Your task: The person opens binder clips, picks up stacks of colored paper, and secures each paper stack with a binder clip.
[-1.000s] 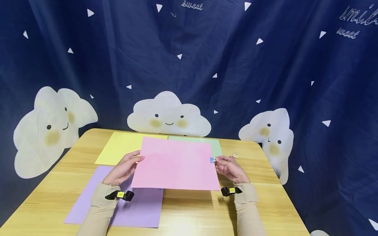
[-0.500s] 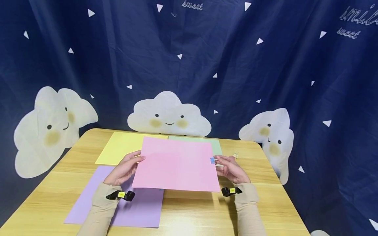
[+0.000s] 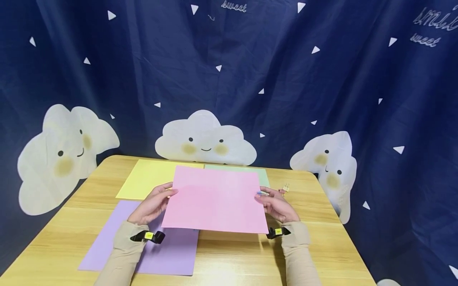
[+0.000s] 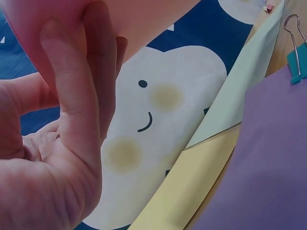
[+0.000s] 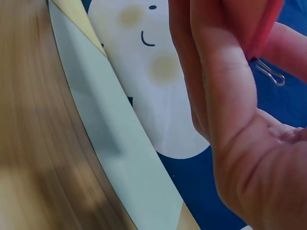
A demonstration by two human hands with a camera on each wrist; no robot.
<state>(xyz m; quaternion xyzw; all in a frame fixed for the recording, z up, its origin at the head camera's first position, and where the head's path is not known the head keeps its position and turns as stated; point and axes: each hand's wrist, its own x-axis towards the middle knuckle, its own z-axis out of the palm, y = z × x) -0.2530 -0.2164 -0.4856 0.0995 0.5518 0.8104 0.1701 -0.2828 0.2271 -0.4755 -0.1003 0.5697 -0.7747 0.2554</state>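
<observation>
A pink sheet of paper [image 3: 214,198] is held up over the table, tilted towards the head camera. My left hand [image 3: 154,203] pinches its left edge, thumb in front and fingers behind. At the opposite edge my right hand [image 3: 280,204] grips the sheet, its thumb lying on the front. A blue binder clip [image 3: 261,193] sits on that right edge just above the thumb. One silver wire handle [image 5: 271,74] of the clip shows in the right wrist view. Most of the fingers are hidden behind the sheet in the head view.
A purple sheet [image 3: 171,258] lies front left, with a teal binder clip [image 4: 298,60] on its edge. Behind are a yellow sheet [image 3: 150,180] and a green sheet [image 3: 264,176]. A yellow clip [image 3: 286,188] and a reddish clip [image 3: 281,192] rest at the right. A blue curtain [image 3: 229,79] hangs beyond the table.
My right hand has shifted from the clip's handles onto the sheet's right edge, its thumb now over the front. The sheet has drifted slightly right; my left hand keeps its pinch.
</observation>
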